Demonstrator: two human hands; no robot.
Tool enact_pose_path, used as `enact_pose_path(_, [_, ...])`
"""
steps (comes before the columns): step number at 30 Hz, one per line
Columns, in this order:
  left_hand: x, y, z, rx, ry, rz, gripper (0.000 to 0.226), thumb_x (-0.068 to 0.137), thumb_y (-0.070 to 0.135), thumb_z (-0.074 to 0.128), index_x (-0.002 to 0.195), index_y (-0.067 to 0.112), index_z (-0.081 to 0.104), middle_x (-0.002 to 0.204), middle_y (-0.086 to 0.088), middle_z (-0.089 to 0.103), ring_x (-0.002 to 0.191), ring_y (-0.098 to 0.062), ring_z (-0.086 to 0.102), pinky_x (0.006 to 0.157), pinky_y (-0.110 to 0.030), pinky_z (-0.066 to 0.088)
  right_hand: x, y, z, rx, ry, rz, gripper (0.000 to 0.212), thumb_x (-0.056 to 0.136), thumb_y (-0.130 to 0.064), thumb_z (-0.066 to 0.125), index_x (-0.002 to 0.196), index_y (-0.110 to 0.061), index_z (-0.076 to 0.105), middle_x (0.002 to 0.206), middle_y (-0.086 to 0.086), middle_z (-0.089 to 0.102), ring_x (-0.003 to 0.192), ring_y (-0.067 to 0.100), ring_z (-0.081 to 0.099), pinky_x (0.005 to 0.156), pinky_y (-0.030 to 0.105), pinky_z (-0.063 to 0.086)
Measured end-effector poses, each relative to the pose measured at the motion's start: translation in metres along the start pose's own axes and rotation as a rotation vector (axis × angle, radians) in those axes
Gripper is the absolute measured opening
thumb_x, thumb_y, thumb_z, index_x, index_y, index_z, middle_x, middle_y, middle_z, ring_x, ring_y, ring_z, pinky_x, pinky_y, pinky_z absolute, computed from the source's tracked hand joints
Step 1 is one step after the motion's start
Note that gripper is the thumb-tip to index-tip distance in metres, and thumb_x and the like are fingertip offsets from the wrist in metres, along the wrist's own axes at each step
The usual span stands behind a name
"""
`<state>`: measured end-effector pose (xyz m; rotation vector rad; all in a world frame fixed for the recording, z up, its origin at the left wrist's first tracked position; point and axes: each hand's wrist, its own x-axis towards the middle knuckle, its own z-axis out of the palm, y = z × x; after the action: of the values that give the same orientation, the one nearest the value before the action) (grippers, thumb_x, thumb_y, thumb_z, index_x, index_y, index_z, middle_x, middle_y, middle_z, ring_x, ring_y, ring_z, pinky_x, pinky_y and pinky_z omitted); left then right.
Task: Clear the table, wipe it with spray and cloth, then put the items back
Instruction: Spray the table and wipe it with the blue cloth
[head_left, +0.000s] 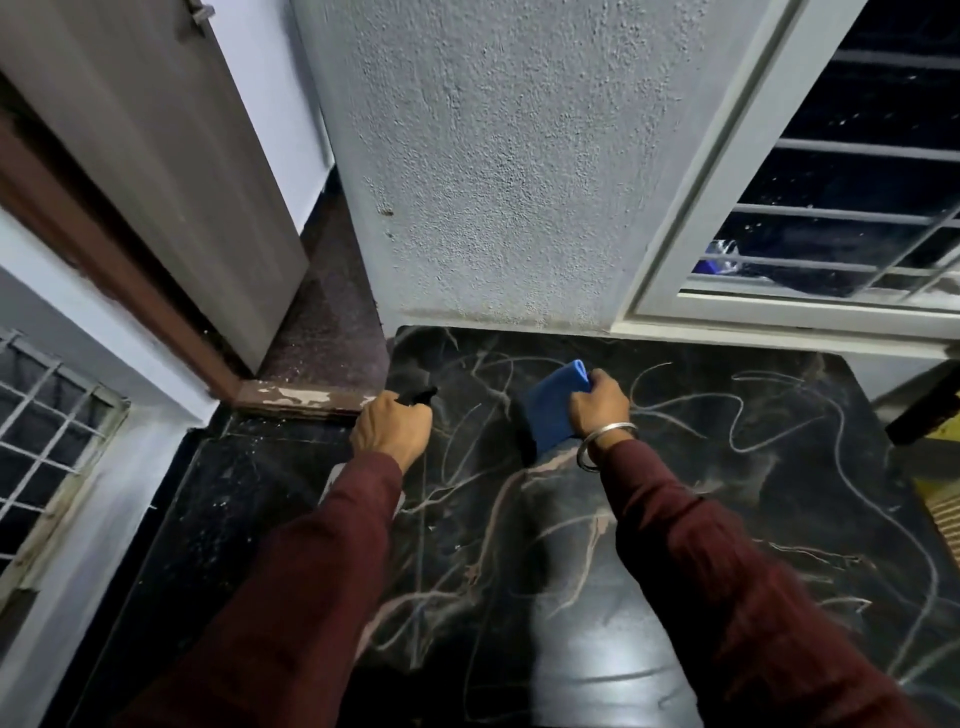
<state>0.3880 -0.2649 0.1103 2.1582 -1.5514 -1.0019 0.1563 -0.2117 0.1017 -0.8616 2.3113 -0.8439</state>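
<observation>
A black tabletop (727, 493) with pale marble veins fills the lower middle and right of the view, against a rough grey wall. My left hand (390, 428) is closed around a spray bottle (418, 396); only its black nozzle shows beyond my fingers, pointing right over the table's far left corner. A pale bit of the bottle's body shows under my sleeve. My right hand (597, 402) grips a folded blue cloth (553, 408) held just above or on the table near the back edge. A metal bangle circles that wrist.
A grey door (171, 171) stands ajar at the upper left above a dark stone threshold (322, 332). A barred window (841, 208) with a white frame sits behind the table's right. Something black and yellow (935, 415) shows at the right edge. Dark floor lies left.
</observation>
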Motion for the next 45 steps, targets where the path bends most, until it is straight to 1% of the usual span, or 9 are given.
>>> enact_pose_path(6, [0.014, -0.005, 0.006, -0.145, 0.135, -0.063, 0.038, 0.088, 0.02, 0.057, 0.121, 0.005, 0.066, 0.124, -0.02, 0.064, 0.116, -0.04, 0.056, 0.098, -0.04, 0.042, 0.025, 0.0, 0.025, -0.061, -0.068, -0.113, 0.036, 0.084, 0.001, 0.046, 0.118, -0.003, 0.055, 0.116, 0.027, 0.061, 0.108, 0.042, 0.056, 0.084, 0.036, 0.043])
enact_pose_path(10, [0.02, -0.013, 0.018, -0.243, 0.199, 0.061, 0.019, 0.088, 0.017, 0.059, 0.098, 0.011, 0.074, 0.09, -0.013, 0.067, 0.094, -0.039, 0.061, 0.078, -0.034, 0.043, 0.035, -0.003, 0.044, -0.073, -0.062, -0.298, 0.04, 0.086, -0.003, 0.049, 0.125, -0.011, 0.057, 0.115, 0.021, 0.065, 0.106, 0.038, 0.059, 0.087, 0.035, 0.045])
enact_pose_path(14, [0.041, -0.02, 0.028, -0.37, 0.263, 0.183, 0.018, 0.083, 0.027, 0.059, 0.074, 0.011, 0.063, 0.061, -0.001, 0.056, 0.066, -0.03, 0.057, 0.065, -0.044, 0.051, 0.043, 0.005, 0.078, -0.371, -0.282, -0.377, 0.037, 0.093, -0.046, 0.048, 0.104, -0.015, 0.066, 0.105, 0.012, 0.069, 0.101, 0.033, 0.063, 0.085, 0.036, 0.047])
enact_pose_path(19, [0.061, -0.033, 0.051, -0.544, 0.214, 0.153, 0.016, 0.084, 0.022, 0.061, 0.084, 0.035, 0.071, 0.073, 0.004, 0.068, 0.073, -0.022, 0.066, 0.072, -0.052, 0.059, 0.064, 0.031, 0.122, -0.603, -0.219, -0.408, 0.06, 0.089, -0.045, 0.051, 0.138, -0.011, 0.041, 0.143, 0.016, 0.039, 0.129, 0.035, 0.038, 0.102, 0.044, 0.037])
enact_pose_path(23, [0.075, -0.04, 0.06, -0.628, 0.212, 0.178, 0.026, 0.082, 0.015, 0.059, 0.103, 0.02, 0.074, 0.088, 0.006, 0.071, 0.085, -0.02, 0.067, 0.082, -0.055, 0.057, 0.069, 0.042, 0.161, -0.7, -0.268, -0.229, 0.079, 0.091, -0.059, 0.037, 0.152, -0.017, 0.008, 0.159, 0.012, 0.003, 0.145, 0.037, 0.004, 0.111, 0.058, 0.012])
enact_pose_path(27, [0.087, -0.042, 0.066, -0.606, 0.257, 0.313, 0.021, 0.082, 0.015, 0.056, 0.095, 0.019, 0.071, 0.081, 0.01, 0.068, 0.077, -0.018, 0.064, 0.071, -0.046, 0.055, 0.087, 0.04, 0.195, -0.673, -0.157, -0.255, 0.082, 0.089, -0.061, 0.021, 0.152, -0.011, 0.009, 0.158, 0.019, 0.008, 0.144, 0.045, 0.002, 0.113, 0.061, 0.006])
enact_pose_path(35, [0.07, -0.047, 0.077, -0.576, 0.339, 0.382, 0.017, 0.078, 0.003, 0.053, 0.081, 0.007, 0.07, 0.071, 0.005, 0.068, 0.065, -0.007, 0.063, 0.058, -0.019, 0.047, 0.117, -0.022, 0.263, -0.743, -0.341, -0.751, 0.075, 0.095, -0.058, 0.026, 0.153, -0.017, 0.002, 0.16, 0.011, -0.001, 0.145, 0.037, -0.011, 0.115, 0.05, -0.009])
enact_pose_path(40, [0.07, -0.045, 0.068, -0.566, 0.376, 0.395, 0.018, 0.078, -0.003, 0.053, 0.079, 0.006, 0.069, 0.069, 0.009, 0.066, 0.065, -0.002, 0.061, 0.063, -0.01, 0.043, 0.109, 0.011, 0.231, -0.795, -0.437, -1.111, 0.074, 0.089, -0.054, 0.015, 0.153, -0.018, 0.009, 0.16, 0.006, 0.008, 0.147, 0.029, 0.002, 0.117, 0.045, 0.001])
enact_pose_path(45, [0.068, -0.048, 0.063, -0.592, 0.396, 0.37, 0.018, 0.076, 0.009, 0.051, 0.077, 0.01, 0.069, 0.063, 0.002, 0.065, 0.059, -0.009, 0.06, 0.061, -0.015, 0.045, 0.155, 0.017, 0.208, -0.76, -0.244, -0.698, 0.08, 0.083, -0.055, 0.009, 0.153, -0.018, 0.006, 0.161, 0.005, 0.002, 0.148, 0.027, -0.002, 0.117, 0.044, -0.001])
